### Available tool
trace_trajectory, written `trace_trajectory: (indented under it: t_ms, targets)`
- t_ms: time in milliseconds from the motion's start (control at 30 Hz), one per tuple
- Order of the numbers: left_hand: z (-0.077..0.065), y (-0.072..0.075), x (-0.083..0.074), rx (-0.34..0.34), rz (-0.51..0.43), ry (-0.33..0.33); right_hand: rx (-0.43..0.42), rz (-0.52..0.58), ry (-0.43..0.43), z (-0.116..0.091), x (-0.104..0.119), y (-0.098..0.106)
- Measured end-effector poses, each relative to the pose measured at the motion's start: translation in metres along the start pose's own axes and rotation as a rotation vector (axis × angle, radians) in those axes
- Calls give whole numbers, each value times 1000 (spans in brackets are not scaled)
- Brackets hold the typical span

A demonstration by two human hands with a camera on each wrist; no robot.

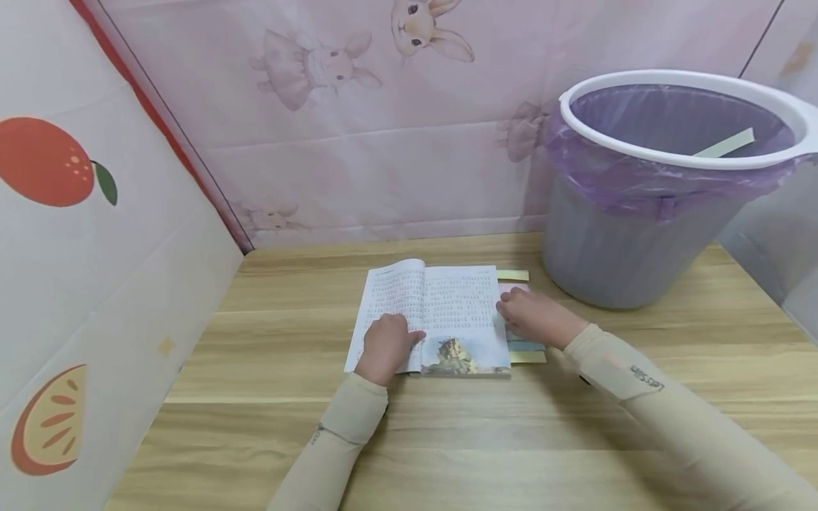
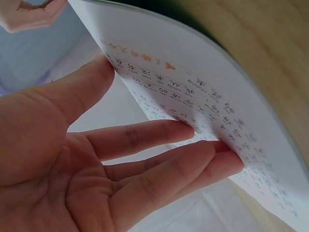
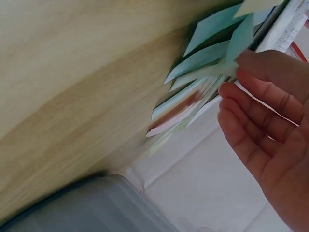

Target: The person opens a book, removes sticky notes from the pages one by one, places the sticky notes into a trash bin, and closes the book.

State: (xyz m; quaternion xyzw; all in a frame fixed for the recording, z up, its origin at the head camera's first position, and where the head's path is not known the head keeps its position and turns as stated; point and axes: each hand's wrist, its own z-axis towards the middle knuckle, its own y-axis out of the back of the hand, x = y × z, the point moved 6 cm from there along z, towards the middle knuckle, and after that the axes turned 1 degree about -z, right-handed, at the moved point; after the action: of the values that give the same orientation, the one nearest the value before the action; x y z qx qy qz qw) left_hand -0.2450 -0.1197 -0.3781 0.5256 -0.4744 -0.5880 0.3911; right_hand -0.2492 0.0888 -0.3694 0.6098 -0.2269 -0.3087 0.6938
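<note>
Left hand (image 1: 386, 344): fingers extended, touching left page of open illustrated book (image 1: 456, 301), which lies on wood-grain table (image 1: 281, 341). At book's right edge: pale green page tab (image 3: 205, 73), pinched by right hand (image 1: 540, 316). Hands apart. Far right: purple-lined grey wastebasket (image 1: 620, 241).

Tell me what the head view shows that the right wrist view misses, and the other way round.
Only the head view shows the left hand on the open book, the page's printed picture, and the bin's white rim, purple liner and the pale strip inside. Only the right wrist view shows the palm side of the right hand. Both show that hand at the paper tabs along the book's edge, the table and the bin's grey wall.
</note>
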Motion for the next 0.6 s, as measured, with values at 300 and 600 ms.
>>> trace_trajectory:
  t_ms: [300,600]
  targets:
    - [1,-1,0,8,14,-3,-33,-180,51,-4,9,5]
    - [1,-1,0,10,5,9,-31,-259,66,-2,6,8]
